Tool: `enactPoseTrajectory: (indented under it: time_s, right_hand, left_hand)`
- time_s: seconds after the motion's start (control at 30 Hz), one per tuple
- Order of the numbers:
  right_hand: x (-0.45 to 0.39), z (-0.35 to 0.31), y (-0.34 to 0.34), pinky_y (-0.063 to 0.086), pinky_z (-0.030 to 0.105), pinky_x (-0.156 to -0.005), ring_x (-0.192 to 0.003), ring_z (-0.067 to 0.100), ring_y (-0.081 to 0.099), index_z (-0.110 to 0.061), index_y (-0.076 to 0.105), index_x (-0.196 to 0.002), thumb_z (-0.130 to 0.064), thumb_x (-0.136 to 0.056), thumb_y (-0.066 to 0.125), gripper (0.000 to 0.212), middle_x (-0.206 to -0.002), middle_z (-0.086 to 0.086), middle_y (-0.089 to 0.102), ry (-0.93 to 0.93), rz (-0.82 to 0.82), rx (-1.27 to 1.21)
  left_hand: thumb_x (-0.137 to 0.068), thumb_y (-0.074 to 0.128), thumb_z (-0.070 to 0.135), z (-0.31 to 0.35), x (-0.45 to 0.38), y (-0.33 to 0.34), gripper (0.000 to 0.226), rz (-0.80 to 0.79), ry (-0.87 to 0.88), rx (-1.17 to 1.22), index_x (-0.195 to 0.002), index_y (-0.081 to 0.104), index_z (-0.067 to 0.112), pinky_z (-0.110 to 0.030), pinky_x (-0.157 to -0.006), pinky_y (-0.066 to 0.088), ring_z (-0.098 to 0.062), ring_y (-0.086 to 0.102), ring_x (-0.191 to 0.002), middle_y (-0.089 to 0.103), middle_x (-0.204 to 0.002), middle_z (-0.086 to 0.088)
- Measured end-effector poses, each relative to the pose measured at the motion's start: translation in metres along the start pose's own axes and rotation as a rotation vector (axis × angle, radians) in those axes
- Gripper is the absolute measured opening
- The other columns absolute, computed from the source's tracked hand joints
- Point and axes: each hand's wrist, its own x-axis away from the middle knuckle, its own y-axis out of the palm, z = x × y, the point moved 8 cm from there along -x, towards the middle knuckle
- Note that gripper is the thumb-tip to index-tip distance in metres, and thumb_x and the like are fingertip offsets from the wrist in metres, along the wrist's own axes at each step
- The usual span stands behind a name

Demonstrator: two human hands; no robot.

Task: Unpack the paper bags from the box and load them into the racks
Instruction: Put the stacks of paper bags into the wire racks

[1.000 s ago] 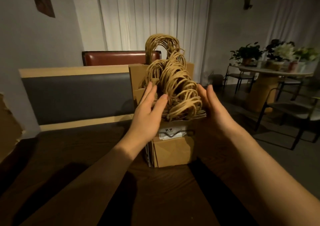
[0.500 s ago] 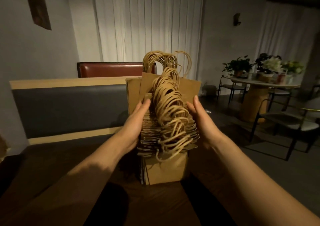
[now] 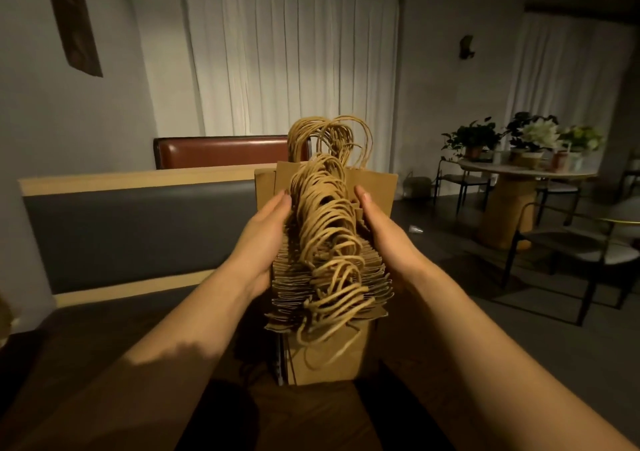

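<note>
A thick stack of flat brown paper bags [image 3: 329, 353] with twisted paper rope handles [image 3: 325, 229] stands upright on the dark table [image 3: 104, 364] in front of me. My left hand [image 3: 266, 239] presses the stack's left side and my right hand [image 3: 381, 236] presses its right side, squeezing the bags between the palms. The handles spill up and toward me in a tangled row. Taller bags [image 3: 377, 187] stand at the back of the stack. The rack under the bags is hidden, and no box shows.
A grey and tan booth backrest [image 3: 131, 229] runs behind the table, with a red leather seat back [image 3: 221, 151] beyond it. At right stand a round table with potted plants [image 3: 519, 170] and dark metal chairs [image 3: 568, 249]. White curtains hang at the back.
Both hands moved from the top of the handles to the sides of the stack and closed in on it. The white label on the front bag is no longer visible.
</note>
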Motion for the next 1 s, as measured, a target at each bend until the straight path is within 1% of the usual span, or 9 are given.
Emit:
enactPoseTrajectory:
  time_s: [0.2, 0.3, 0.37, 0.43, 0.53, 0.67, 0.77, 0.9, 1.0]
  right_hand:
    - [0.003, 0.006, 0.000, 0.035, 0.028, -0.106, -0.123, 0.006, 0.055, -0.050, 0.060, -0.119, -0.055, -0.103, 0.027, 0.037, -0.129, -0.013, 0.063, 0.038, -0.036, 0.156]
    - [0.006, 0.006, -0.005, 0.039, 0.009, -0.094, -0.114, -0.005, 0.055, -0.041, 0.058, -0.126, -0.050, -0.104, 0.026, 0.040, -0.125, -0.019, 0.061, 0.030, -0.027, 0.169]
    - [0.004, 0.010, -0.034, 0.038, 0.005, -0.087, -0.112, -0.010, 0.050, -0.034, 0.053, -0.136, -0.045, -0.106, 0.027, 0.041, -0.124, -0.024, 0.054, -0.022, 0.157, 0.104]
    - [0.000, 0.022, -0.069, 0.029, 0.023, -0.113, -0.134, 0.001, 0.040, -0.027, 0.039, -0.151, -0.054, -0.103, 0.033, 0.055, -0.147, -0.016, 0.045, 0.021, 0.404, -0.039]
    - [-0.023, 0.057, -0.079, 0.015, 0.049, -0.122, -0.147, 0.022, 0.027, -0.026, 0.027, -0.156, -0.071, -0.093, 0.035, 0.078, -0.160, 0.000, 0.030, 0.198, 0.382, -0.229]
    - [-0.043, 0.046, -0.037, 0.020, 0.042, -0.117, -0.132, 0.014, 0.039, -0.027, 0.033, -0.152, -0.064, -0.100, 0.023, 0.065, -0.144, -0.005, 0.046, 0.173, 0.174, -0.126]
    - [-0.052, 0.051, -0.023, 0.025, 0.033, -0.105, -0.124, 0.010, 0.041, -0.030, 0.019, -0.156, -0.054, -0.104, 0.017, 0.058, -0.135, -0.011, 0.041, 0.160, 0.136, -0.068]
    - [-0.057, 0.060, -0.026, 0.036, 0.038, -0.104, -0.120, 0.023, 0.054, -0.020, 0.033, -0.153, -0.065, -0.099, 0.023, 0.071, -0.140, 0.003, 0.053, 0.255, 0.096, -0.235]
    - [-0.060, 0.071, -0.024, 0.037, 0.033, -0.094, -0.088, 0.010, 0.056, -0.019, 0.041, -0.148, -0.063, -0.100, 0.023, 0.067, -0.116, -0.002, 0.059, 0.279, 0.157, -0.242]
  left_hand:
    - [-0.105, 0.036, 0.014, -0.006, -0.003, -0.003, 0.042, 0.045, -0.051, -0.005, -0.142, 0.051, 0.026, -0.039, -0.085, 0.058, -0.022, 0.069, -0.106, 0.068, -0.123, -0.003]
    - [-0.105, 0.041, 0.021, -0.002, 0.003, -0.004, 0.047, 0.064, -0.020, -0.037, -0.152, 0.035, 0.028, -0.042, -0.097, 0.051, -0.019, 0.059, -0.118, 0.055, -0.138, 0.004]
    - [-0.103, 0.047, 0.033, 0.006, 0.000, -0.018, 0.055, 0.111, 0.060, -0.081, -0.154, 0.027, 0.028, -0.036, -0.109, 0.036, -0.012, 0.047, -0.128, 0.045, -0.150, 0.003]
    - [-0.101, 0.046, 0.047, 0.008, -0.008, -0.035, 0.067, 0.159, 0.075, -0.100, -0.158, 0.017, 0.029, -0.032, -0.109, 0.023, -0.010, 0.032, -0.139, 0.031, -0.159, 0.006]
    - [-0.096, 0.040, 0.065, -0.005, -0.029, -0.049, 0.073, 0.102, 0.023, -0.116, -0.158, 0.016, 0.034, -0.037, -0.118, 0.013, -0.009, 0.017, -0.148, 0.022, -0.162, 0.014]
    - [-0.090, 0.045, 0.072, -0.015, -0.045, -0.034, 0.067, -0.027, -0.057, -0.035, -0.144, 0.047, 0.031, -0.041, -0.105, 0.042, -0.015, 0.058, -0.124, 0.064, -0.133, 0.003]
    - [-0.070, 0.066, 0.080, -0.029, -0.057, -0.040, 0.095, -0.068, -0.081, -0.002, -0.149, 0.037, 0.035, -0.052, -0.113, 0.036, -0.024, 0.056, -0.129, 0.058, -0.142, -0.003]
    - [-0.092, 0.043, 0.069, -0.006, -0.056, -0.039, 0.053, -0.066, -0.004, -0.078, -0.128, 0.062, 0.035, -0.044, -0.105, 0.041, -0.019, 0.061, -0.121, 0.069, -0.125, 0.001]
    - [-0.081, 0.048, 0.082, -0.018, -0.059, -0.036, 0.077, -0.071, -0.074, -0.042, -0.140, 0.053, 0.033, -0.050, -0.105, 0.041, -0.025, 0.060, -0.124, 0.063, -0.136, -0.004]
